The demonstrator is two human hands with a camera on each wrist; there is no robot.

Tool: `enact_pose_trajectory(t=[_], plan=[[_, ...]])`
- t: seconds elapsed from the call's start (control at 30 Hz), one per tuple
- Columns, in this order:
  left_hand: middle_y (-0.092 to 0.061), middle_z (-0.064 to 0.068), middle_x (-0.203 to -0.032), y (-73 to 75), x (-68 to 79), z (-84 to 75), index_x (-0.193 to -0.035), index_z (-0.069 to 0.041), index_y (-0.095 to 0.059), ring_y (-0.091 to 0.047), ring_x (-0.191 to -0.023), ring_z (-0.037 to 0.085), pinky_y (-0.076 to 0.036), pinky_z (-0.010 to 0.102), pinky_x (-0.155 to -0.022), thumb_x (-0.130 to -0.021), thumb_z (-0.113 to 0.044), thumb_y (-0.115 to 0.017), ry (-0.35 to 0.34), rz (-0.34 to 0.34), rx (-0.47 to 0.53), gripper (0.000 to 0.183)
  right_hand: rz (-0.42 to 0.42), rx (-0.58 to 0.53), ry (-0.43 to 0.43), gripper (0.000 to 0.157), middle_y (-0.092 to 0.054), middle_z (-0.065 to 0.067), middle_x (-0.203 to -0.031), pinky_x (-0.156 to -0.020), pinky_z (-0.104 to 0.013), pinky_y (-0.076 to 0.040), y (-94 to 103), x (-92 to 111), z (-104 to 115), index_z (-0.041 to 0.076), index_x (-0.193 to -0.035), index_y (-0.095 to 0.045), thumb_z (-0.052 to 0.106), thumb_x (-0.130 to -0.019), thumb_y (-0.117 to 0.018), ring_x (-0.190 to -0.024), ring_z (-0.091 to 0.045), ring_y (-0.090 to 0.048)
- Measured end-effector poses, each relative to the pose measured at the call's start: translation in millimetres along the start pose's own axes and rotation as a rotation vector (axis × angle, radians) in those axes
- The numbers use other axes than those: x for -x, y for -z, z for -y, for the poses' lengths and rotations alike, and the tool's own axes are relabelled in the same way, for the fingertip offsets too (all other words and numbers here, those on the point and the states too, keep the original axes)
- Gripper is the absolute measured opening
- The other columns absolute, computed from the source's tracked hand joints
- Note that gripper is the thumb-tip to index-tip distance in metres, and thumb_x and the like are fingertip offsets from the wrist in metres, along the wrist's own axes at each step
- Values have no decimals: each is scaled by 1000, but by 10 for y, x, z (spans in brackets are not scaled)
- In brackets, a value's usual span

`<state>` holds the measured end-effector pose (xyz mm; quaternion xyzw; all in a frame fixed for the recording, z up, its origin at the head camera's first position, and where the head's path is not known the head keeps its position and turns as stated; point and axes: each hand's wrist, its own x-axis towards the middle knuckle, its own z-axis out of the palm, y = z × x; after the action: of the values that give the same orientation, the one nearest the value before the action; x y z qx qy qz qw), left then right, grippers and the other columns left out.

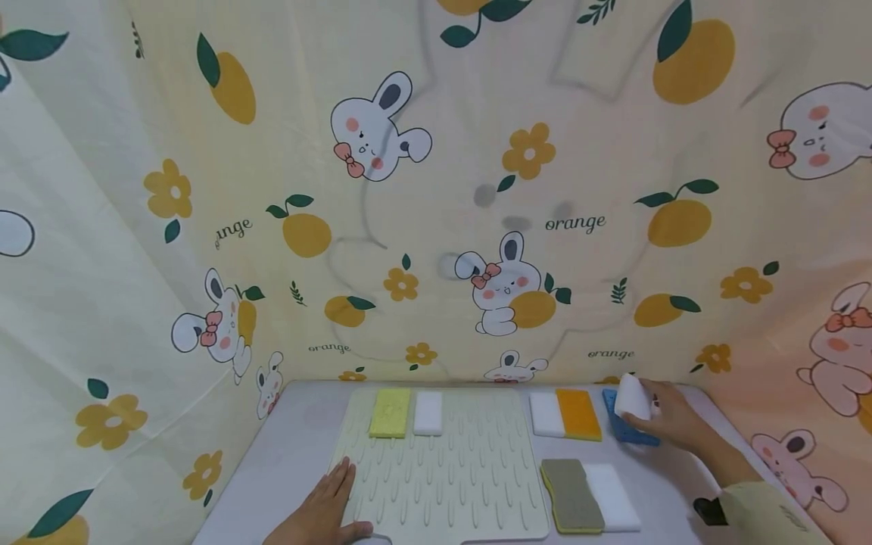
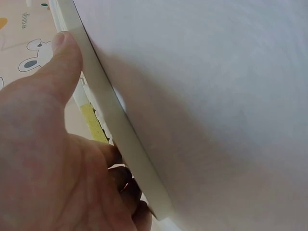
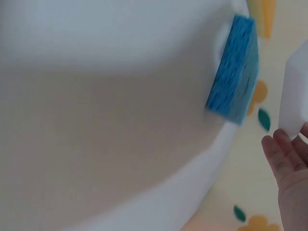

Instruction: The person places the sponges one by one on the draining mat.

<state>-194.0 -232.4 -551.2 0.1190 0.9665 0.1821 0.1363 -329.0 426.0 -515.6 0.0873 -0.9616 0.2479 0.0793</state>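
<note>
My right hand (image 1: 671, 420) grips a white sponge block (image 1: 632, 397) between thumb and fingers, tilted above a blue sponge (image 1: 623, 428) on the table's right side. The right wrist view shows the white block (image 3: 294, 96) held apart from the blue sponge (image 3: 233, 72). At the lower left, my left hand (image 1: 323, 503) rests on the edge of a pale ridged mat (image 1: 470, 484), its fingers extended. Close up, the left thumb (image 2: 65, 62) lies along the mat's rim (image 2: 122, 125). A yellow sponge (image 1: 390, 413) and a small white sponge (image 1: 428, 413) lie on the mat's back left.
Right of the mat, a white sponge (image 1: 546, 415) touches an orange one (image 1: 579, 415). Nearer stand a grey-topped yellow sponge (image 1: 574, 496) and a white sponge (image 1: 613, 498) side by side. A patterned curtain (image 1: 436, 227) rises behind the table.
</note>
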Motion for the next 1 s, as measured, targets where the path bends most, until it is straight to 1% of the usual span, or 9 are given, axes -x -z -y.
enact_pose_trajectory(t=[0.1,0.2,0.27,0.37,0.57,0.63,0.73,0.83,1.0], plan=[[-23,27,-174,5,4,-13,-164,9,-30,-21,-161,46,-23,67,-127,-90,-64,-76,7,-1,4,114,14,13,-1,105,-46,-40,-141,-92,-67,-57,-46,-14,134,-15,-154,-39,52,-89,-87,-112,-46,-54],[-23,27,-174,13,8,-26,-164,9,-31,-22,-161,46,-24,66,-127,-90,-64,-77,15,-1,3,114,9,18,50,104,-48,-39,-141,-93,-69,-56,-95,-38,251,-16,-152,-41,52,-88,-87,-113,-45,-55],[-23,26,-175,17,15,-31,-164,8,-31,-21,-161,46,-23,66,-127,-89,-65,-76,21,0,4,114,2,11,84,102,-52,-36,-137,-93,-68,-56,-117,-51,343,-15,-151,-43,52,-88,-88,-111,-43,-56],[-22,25,-175,18,17,-29,-165,7,-30,-21,-161,46,-23,66,-127,-89,-66,-76,27,1,4,115,7,-12,110,102,-55,-33,-134,-91,-66,-56,-153,-69,480,-14,-151,-45,52,-87,-89,-110,-40,-55],[-23,27,-174,19,18,-25,-164,8,-30,-21,-161,46,-23,66,-127,-89,-65,-76,12,-8,9,114,23,-43,120,101,-51,-33,-143,-95,-68,-56,-268,-124,710,-10,-153,-46,53,-86,-89,-115,-42,-55],[-23,27,-174,18,17,-22,-164,9,-30,-21,-161,47,-23,66,-127,-89,-64,-76,7,-11,8,114,16,-34,136,101,-51,-33,-145,-96,-69,-55,-297,-145,780,-9,-153,-48,55,-85,-89,-116,-41,-57],[-23,28,-174,13,13,-15,-164,10,-30,-22,-161,47,-23,67,-127,-90,-63,-77,-4,-18,17,114,12,-31,161,101,-54,-30,-144,-96,-66,-56,-361,-180,867,-8,-153,-49,55,-85,-89,-115,-39,-59],[-23,27,-174,-6,-6,17,-164,9,-30,-22,-161,47,-22,66,-128,-89,-66,-77,-1,-16,15,116,20,-9,181,101,-54,-29,-145,-97,-67,-56,-441,-216,946,-7,-153,-48,56,-84,-89,-119,-42,-61],[-22,26,-175,-34,-37,60,-165,8,-29,-21,-161,46,-21,66,-128,-88,-68,-75,6,-6,13,117,32,33,214,100,-53,-27,-150,-100,-69,-55,-550,-283,1090,-5,-153,-49,55,-84,-89,-127,-45,-58]])
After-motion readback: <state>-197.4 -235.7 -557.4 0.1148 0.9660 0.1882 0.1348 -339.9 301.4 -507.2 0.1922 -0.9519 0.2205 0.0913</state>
